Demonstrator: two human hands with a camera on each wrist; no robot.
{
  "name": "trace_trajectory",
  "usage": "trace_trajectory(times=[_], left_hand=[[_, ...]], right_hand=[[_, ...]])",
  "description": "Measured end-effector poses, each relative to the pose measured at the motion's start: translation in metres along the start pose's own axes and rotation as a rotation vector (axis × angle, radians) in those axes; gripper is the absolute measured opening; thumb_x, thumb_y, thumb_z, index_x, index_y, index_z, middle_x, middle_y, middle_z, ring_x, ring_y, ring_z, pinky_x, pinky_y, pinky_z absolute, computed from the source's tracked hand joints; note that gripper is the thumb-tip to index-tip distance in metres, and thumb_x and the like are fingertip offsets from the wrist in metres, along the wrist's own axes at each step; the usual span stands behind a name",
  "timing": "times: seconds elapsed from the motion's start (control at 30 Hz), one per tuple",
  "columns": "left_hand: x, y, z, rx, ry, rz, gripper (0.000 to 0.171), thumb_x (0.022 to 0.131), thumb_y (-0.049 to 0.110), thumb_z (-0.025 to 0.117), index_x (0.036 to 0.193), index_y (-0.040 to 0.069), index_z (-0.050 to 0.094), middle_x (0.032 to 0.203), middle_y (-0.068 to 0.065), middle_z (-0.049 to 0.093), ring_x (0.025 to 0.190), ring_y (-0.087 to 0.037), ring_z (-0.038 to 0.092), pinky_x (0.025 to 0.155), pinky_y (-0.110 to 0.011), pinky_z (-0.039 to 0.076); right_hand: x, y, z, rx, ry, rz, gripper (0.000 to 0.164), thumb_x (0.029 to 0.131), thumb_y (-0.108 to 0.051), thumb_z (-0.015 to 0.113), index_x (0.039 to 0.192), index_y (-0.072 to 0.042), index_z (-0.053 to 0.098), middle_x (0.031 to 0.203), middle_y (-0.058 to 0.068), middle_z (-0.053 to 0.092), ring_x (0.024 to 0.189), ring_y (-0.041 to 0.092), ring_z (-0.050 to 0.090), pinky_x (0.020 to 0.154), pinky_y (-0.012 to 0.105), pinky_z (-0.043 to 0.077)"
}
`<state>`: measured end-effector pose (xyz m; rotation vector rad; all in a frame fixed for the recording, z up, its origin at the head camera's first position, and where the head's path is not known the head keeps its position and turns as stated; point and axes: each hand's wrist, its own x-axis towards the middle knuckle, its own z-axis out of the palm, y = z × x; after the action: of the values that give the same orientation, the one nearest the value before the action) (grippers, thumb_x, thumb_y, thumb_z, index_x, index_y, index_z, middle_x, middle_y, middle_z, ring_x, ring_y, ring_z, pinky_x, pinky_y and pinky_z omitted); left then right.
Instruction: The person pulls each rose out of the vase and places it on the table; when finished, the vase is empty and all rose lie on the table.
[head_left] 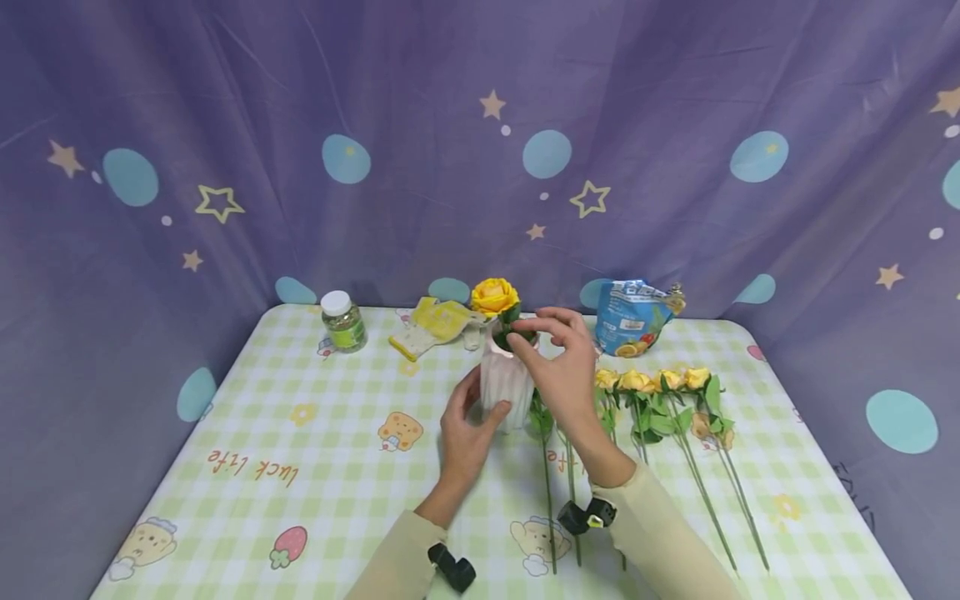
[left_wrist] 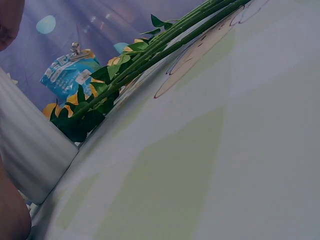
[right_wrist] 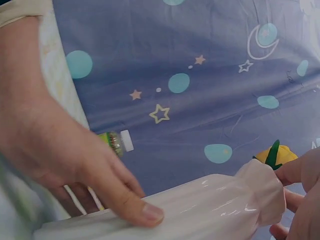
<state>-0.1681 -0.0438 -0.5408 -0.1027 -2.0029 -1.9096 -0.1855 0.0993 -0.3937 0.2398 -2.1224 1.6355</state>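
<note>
A white fluted vase (head_left: 506, 387) stands upright near the table's middle, and in the right wrist view its pale body (right_wrist: 210, 205) fills the bottom. My left hand (head_left: 467, 433) grips the vase low down, thumb across the front and fingers round the left side. One yellow rose (head_left: 495, 297) rises from the mouth of the vase, its dark leaves at the rim. Over that rim, my right hand (head_left: 562, 358) pinches at the rose's stem and leaves with thumb and forefinger. The other fingers arch above the mouth; the stem's lower part is hidden inside the vase.
Several yellow roses (head_left: 667, 381) lie in a row at the right, long stems (head_left: 705, 492) toward the front. Behind them stands a blue pouch (head_left: 630, 321) with a clip. A lidded jar (head_left: 343, 322) and a yellow-and-white packet (head_left: 435, 325) are at the back left.
</note>
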Motion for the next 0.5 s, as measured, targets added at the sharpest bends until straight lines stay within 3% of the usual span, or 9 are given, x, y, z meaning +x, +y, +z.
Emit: trace_trajectory(times=[0.23,0.5], left_hand=[[-0.001,0.0,-0.001,0.002,0.003,-0.004,0.068,0.095,0.016,0.09,0.156,0.011,0.061,0.154,-0.007,0.067,0.138,-0.029,0.066,0.123,-0.052,0.048],[0.001,0.0,0.0,0.003,0.004,-0.003,0.068,0.095,0.016,0.09,0.156,0.01,0.062,0.153,-0.007,0.067,0.138,-0.029,0.066,0.123,-0.051,0.048]], right_hand=[[0.012,-0.003,0.006,-0.01,-0.05,0.072,0.019,0.093,-0.017,0.091,0.108,-0.006,0.088,0.136,0.014,0.068,0.128,0.03,0.059,0.098,0.055,0.049],[0.018,-0.001,0.007,0.019,-0.078,0.14,0.019,0.093,-0.022,0.092,0.104,-0.008,0.088,0.136,0.013,0.07,0.125,0.026,0.062,0.097,0.049,0.051]])
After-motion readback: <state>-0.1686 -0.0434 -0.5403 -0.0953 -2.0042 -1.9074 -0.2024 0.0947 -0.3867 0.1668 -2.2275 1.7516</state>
